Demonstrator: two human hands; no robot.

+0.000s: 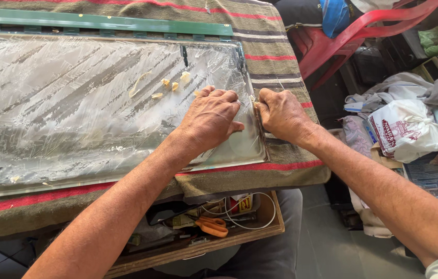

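A cluttered workshop corner surrounds a desk [281, 57] draped in a striped olive and red blanket, with a red plastic chair [353, 36] and tied white plastic bags [402, 129] on the floor beyond its right edge. A large reflective glass panel [74, 113], smeared and filmed over, lies flat on the blanket with its long axis running left to right along the desk; a green metal strip [100, 21] lies parallel to it at the far edge. Small pale scraps [172, 85] sit on the panel towards its right end. Both hands meet at the panel's right short edge: the left hand [211, 119] rests curled, knuckles up, on the glass just inside that edge, while the right hand [281, 114] is clenched just outside it, seemingly pinching a thin strip or film running along the edge, though what it grips is too fine to tell. The rest of the panel stretches away to the left of both hands. Below the near edge an open wooden drawer [275, 222] holds orange-handled scissors [212, 226] and white wire [250, 219].
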